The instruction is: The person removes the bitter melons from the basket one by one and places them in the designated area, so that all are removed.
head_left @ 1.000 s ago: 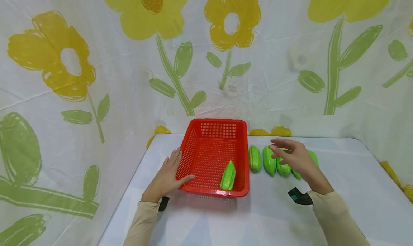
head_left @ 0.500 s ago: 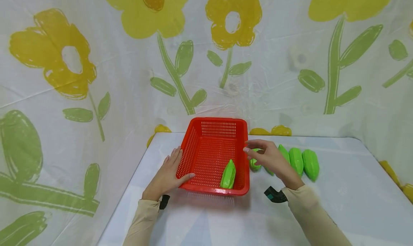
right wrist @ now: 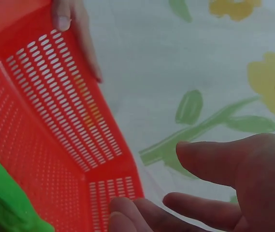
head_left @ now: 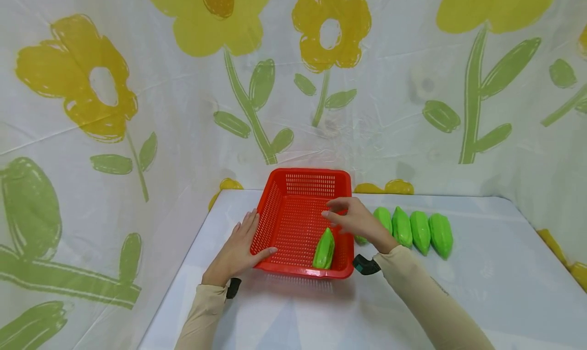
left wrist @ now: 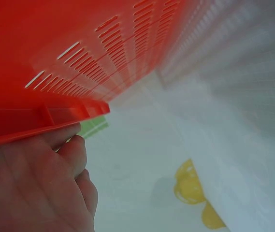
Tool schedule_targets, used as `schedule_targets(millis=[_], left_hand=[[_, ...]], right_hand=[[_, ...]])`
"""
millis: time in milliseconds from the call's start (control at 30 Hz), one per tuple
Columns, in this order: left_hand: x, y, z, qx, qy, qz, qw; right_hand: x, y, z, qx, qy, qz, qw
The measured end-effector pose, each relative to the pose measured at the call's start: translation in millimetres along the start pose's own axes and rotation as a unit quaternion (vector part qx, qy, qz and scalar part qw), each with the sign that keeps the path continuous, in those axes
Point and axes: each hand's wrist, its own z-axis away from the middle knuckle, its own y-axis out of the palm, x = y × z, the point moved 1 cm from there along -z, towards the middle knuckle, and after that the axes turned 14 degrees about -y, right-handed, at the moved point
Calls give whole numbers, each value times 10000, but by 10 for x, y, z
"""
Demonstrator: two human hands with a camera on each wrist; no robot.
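A red plastic basket (head_left: 300,272) with slotted walls stands on the table. One green ridged star fruit (head_left: 324,249) lies inside, near its front right corner. My left hand (head_left: 236,253) rests at the basket's left rim, fingers straight along the outside and thumb over the edge. In the left wrist view, its fingers (left wrist: 74,154) lie just beneath the rim. Over the basket's right side hovers my right hand (head_left: 357,221), with nothing between thumb and fingers. The right wrist view shows that thumb (right wrist: 209,159) apart from the fingertips.
Several more green star fruit (head_left: 420,233) lie in a row right of the basket; my right hand partly covers the nearest ones. A flower-printed curtain (head_left: 390,110) hangs behind and to the left of the white table (head_left: 486,268).
My right hand has moved left, from above the row of star fruit to above the basket, uncovering the row. The left hand, basket and fruit stay in place.
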Motion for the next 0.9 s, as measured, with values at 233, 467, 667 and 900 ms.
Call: schedule_targets(millis=[233, 467, 667, 900], left_hand=[[9, 4, -4, 60, -25, 8, 10000], [22, 13, -5, 42, -55, -38, 10000], [14, 7, 3, 80, -94, -36, 9999], [16, 15, 6, 29, -86, -24, 10000]], right_hand=[[-69, 107, -144, 176, 111, 120, 9997], [-121, 198, -229, 344, 394, 230, 9984], [-129, 266, -260, 495, 675, 652, 9944], [-128, 336, -267, 638, 713, 1165, 9886]])
